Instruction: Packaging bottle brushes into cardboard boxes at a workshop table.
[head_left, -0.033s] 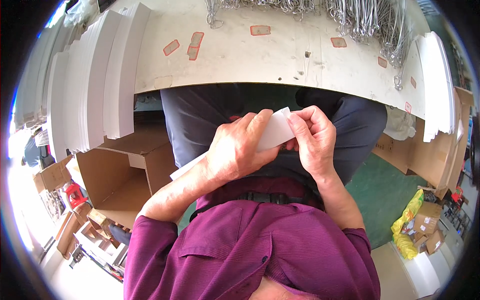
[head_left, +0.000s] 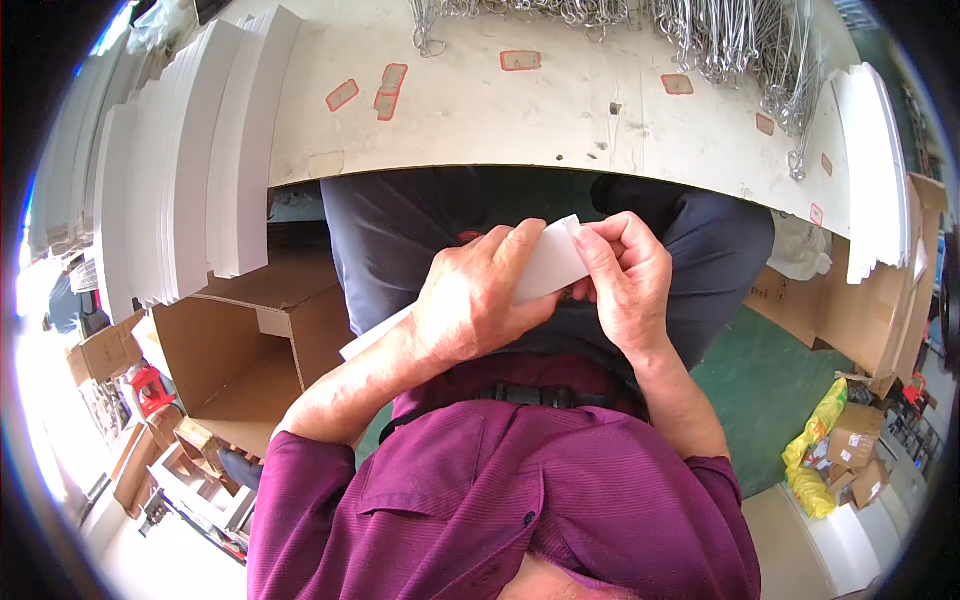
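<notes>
- Both hands meet over the person's lap, just below the near edge of the workbench (head_left: 480, 110); the left hand (head_left: 480, 300) is wrapped over a long white card strip (head_left: 548, 262), fingers curled across its top face and gripping it.
- Right hand (head_left: 625, 285) pinches the strip's far end, thumb and forefinger closed on the upper corner, where a small fold or notch seems to show; the detail is too small to be sure.
- White card strip runs slantwise from that pinched corner down under the left palm, and its lower end pokes out beside the left forearm, above the dark trousers.
- Compared with the other frame nothing has visibly shifted: same grip, same slant, so the handling of that corner looks to be mid-way rather than finished.
- Stacks of white card sheets (head_left: 190, 160) stand on edge at the bench's left end, with another stack (head_left: 878, 170) at the right end.
- Bundles of wire hooks (head_left: 740, 50) lie along the bench's far side.
- An open cardboard box (head_left: 250, 350) sits on the floor to the left; smaller boxes and a yellow bag (head_left: 815, 440) lie to the right on the green floor.
</notes>
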